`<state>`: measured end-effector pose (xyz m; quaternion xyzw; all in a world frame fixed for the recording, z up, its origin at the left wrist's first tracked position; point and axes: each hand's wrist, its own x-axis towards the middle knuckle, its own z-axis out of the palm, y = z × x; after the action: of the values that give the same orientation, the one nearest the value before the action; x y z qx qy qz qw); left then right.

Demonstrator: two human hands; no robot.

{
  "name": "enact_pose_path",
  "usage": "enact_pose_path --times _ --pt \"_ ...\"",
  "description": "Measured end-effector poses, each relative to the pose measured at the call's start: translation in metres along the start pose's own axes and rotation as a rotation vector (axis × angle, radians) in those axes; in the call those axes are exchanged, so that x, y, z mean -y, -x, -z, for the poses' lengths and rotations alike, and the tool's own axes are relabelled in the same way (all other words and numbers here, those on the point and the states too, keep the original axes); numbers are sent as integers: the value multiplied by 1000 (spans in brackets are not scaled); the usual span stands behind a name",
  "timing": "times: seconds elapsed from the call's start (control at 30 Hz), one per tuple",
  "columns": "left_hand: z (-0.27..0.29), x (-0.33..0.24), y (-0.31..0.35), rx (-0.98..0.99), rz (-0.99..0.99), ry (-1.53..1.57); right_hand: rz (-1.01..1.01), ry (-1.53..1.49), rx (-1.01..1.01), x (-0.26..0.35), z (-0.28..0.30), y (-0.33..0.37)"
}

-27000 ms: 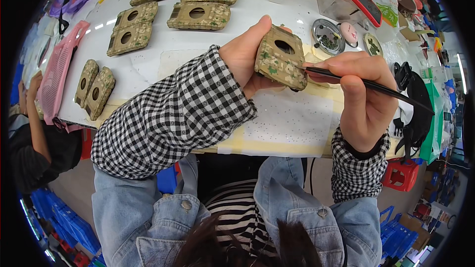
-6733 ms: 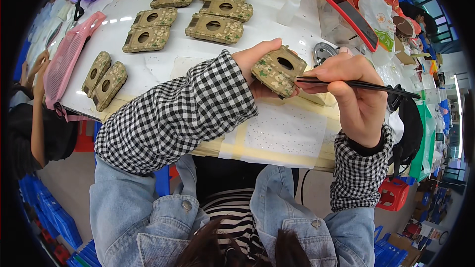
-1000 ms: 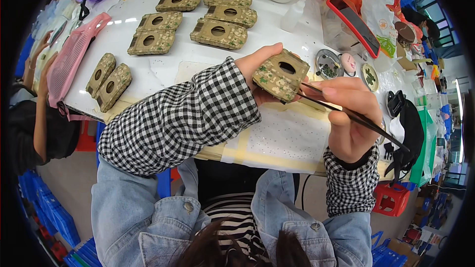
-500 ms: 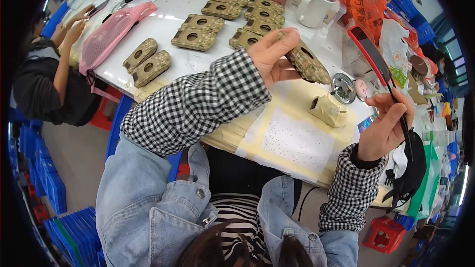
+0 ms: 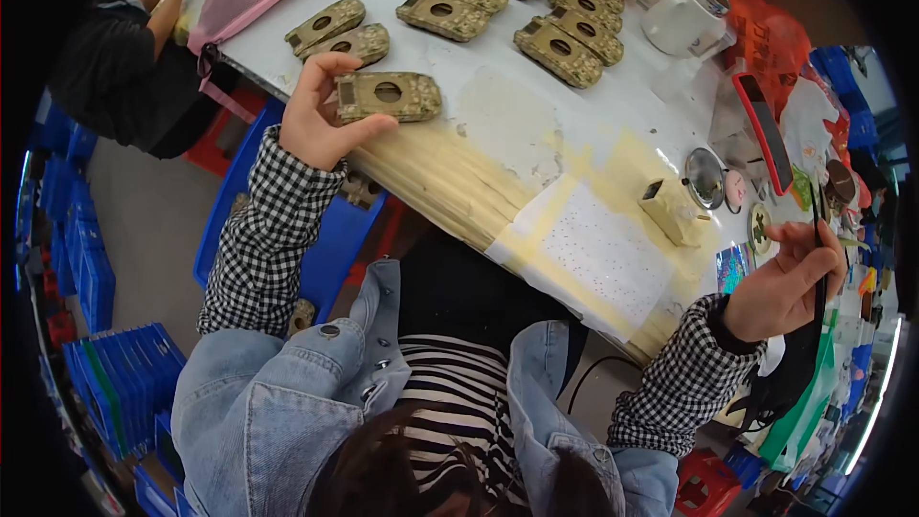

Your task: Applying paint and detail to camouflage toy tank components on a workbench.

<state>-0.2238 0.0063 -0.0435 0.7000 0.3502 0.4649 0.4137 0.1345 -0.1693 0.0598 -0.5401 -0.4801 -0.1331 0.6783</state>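
Observation:
My left hand (image 5: pixel 321 120) grips a camouflage-patterned toy tank hull (image 5: pixel 416 96) by its end, thumb along the near side. The hull has a round hole in its top and is at the table's left edge, close to two more camouflage hulls (image 5: pixel 362 41). Off to the right, my right hand (image 5: pixel 780 287) is closed around slim black tweezers (image 5: pixel 819 273), their tips pointing away from me. Left of that hand, a white sheet dotted with tiny dark specks (image 5: pixel 605 254) lies on the table, beside a small block wrapped in yellowish tape (image 5: pixel 673 213).
Several more camouflage hulls (image 5: pixel 445 21) stand in rows farther back. A white mug (image 5: pixel 682 24), a red-framed phone (image 5: pixel 763 129) and a round metal dish (image 5: pixel 704 178) are at the right. Under the left edge is a blue bin (image 5: pixel 325 254). Another person works at the far left.
My left hand has carried the hull from mid-table leftward to the table's left edge. The whole view has shifted. My right hand still holds the tweezers.

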Motion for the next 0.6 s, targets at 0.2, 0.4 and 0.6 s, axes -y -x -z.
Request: enact_pose_path --times 0.2,0.4,0.6 --pt "28 -7 -6 -108 -382 -879 240 87 -71 29 43 21" --pt "35 -2 -16 -193 -560 -1040 354 188 -15 40 113 38" --pt "78 12 -62 270 -163 -903 243 256 -222 49 121 39"
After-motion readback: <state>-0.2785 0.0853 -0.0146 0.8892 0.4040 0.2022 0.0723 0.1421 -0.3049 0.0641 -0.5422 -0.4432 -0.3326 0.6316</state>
